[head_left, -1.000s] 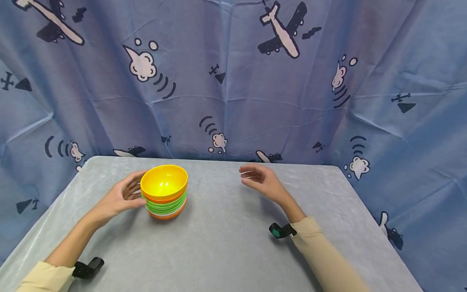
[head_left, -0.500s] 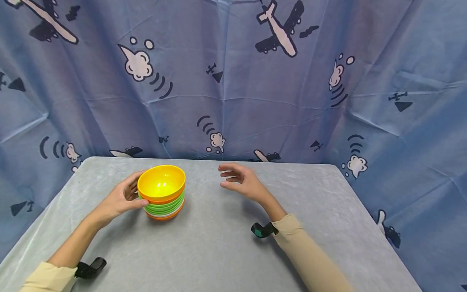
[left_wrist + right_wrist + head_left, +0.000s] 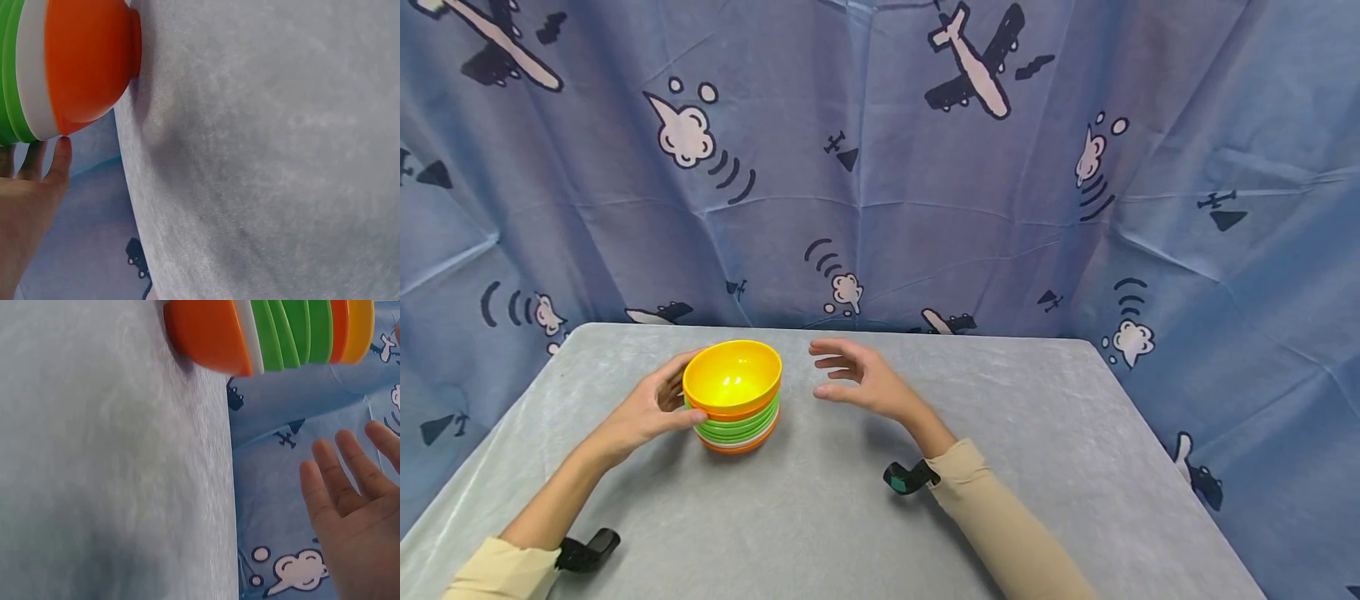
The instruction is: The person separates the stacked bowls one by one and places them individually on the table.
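Observation:
A stack of nested bowls [image 3: 737, 408] stands upright on the grey table. The yellow bowl [image 3: 733, 375] is on top, then an orange one, several green ones, a white one and an orange bowl [image 3: 90, 56] at the bottom. My left hand [image 3: 651, 406] rests against the stack's left side. Its thumb lies along the front below the yellow rim; fingertips touch the rims in the left wrist view. My right hand [image 3: 861, 379] is apart from the stack, to its right, fingers spread and holding nothing. The right wrist view shows that hand's palm and straight fingers [image 3: 359, 465].
The grey cloth-covered table [image 3: 820, 517] reaches back to a blue curtain [image 3: 880, 167] printed with planes and clouds. A black wrist device [image 3: 587, 550] sits on the left wrist and another black wrist device [image 3: 912, 477] on the right.
My right hand has moved left toward the stack, with its thumb and fingers spread wider. The left thumb has come slightly further round the stack's front. The bowls stay in place.

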`<move>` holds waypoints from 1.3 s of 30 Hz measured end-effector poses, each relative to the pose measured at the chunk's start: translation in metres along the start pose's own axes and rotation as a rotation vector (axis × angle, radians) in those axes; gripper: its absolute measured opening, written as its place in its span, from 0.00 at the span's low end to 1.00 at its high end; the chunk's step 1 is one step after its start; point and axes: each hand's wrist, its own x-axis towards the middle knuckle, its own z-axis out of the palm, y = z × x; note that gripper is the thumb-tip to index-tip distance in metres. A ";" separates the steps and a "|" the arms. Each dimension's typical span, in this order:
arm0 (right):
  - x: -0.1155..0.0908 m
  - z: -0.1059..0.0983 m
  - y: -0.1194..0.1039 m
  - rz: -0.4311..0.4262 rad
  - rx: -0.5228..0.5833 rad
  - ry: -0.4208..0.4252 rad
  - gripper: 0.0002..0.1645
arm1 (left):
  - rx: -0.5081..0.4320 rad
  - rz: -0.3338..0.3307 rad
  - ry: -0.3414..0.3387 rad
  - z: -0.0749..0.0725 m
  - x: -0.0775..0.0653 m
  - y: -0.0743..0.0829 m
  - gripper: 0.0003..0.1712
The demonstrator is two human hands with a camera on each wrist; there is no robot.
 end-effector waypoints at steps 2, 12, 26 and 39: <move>0.003 0.004 -0.001 0.006 0.008 -0.009 0.39 | 0.001 -0.005 0.001 0.000 0.000 0.000 0.45; 0.018 0.023 -0.007 0.024 0.021 -0.032 0.43 | -0.006 0.009 -0.001 -0.001 0.000 0.000 0.45; 0.043 0.052 -0.011 0.010 0.061 -0.054 0.48 | 0.018 -0.004 -0.002 -0.001 -0.001 0.004 0.44; 0.046 0.066 -0.011 0.002 0.121 0.024 0.46 | 0.031 0.006 -0.001 -0.003 0.000 0.004 0.42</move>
